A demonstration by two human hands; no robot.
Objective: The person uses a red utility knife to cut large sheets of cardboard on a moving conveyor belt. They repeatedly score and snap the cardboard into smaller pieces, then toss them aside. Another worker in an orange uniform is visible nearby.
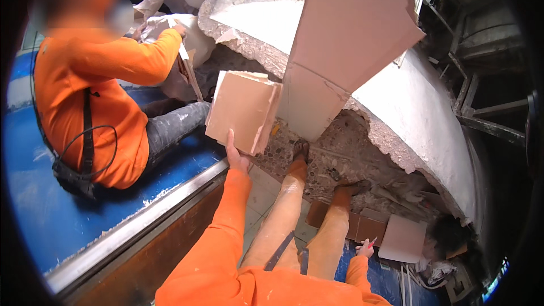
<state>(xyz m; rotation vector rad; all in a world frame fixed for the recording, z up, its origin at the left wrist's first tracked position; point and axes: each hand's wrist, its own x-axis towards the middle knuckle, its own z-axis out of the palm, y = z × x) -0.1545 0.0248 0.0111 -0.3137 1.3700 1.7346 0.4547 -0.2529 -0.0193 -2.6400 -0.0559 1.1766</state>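
Observation:
My left hand point(237, 156) grips a stack of cut plasterboard pieces point(241, 113) by its lower edge, thumb lying on the top face. The pieces are tan, squarish and ragged along the right side. Low on the right, my right hand point(364, 249) is closed around a small red item point(372, 242), too small to identify. Close beside that hand rests a pale square piece of board point(403, 238), with brown board pieces point(365, 228) to its left.
A large pinkish plasterboard sheet point(351, 28) leans ahead, against broken white plaster slabs point(419, 119). At left, a person in an orange top point(107, 107) sits on a blue platform point(51, 192) with a metal edge point(136, 224). Rubble point(368, 158) litters the floor by my feet.

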